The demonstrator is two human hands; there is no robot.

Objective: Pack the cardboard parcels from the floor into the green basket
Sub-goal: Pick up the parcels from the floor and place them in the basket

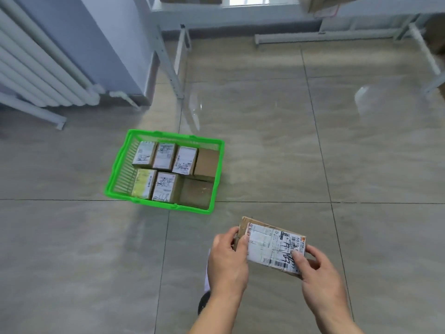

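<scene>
A cardboard parcel (269,244) with a white shipping label on top is held in the air above the floor, to the lower right of the basket. My left hand (228,261) grips its left end, thumb on the label. My right hand (317,273) grips its right end, thumb on the barcode corner. The green basket (115,165) stands on the tiled floor to the upper left of my hands. Several cardboard parcels (166,156) fill it in two rows, most with white labels, two plain brown on the right side.
A white radiator (36,68) lines the wall at the left. Metal table legs (168,63) stand beyond the basket, and more frame legs (423,49) at the far right. A dark shoe (204,302) shows below my left hand. Tiled floor lies all around.
</scene>
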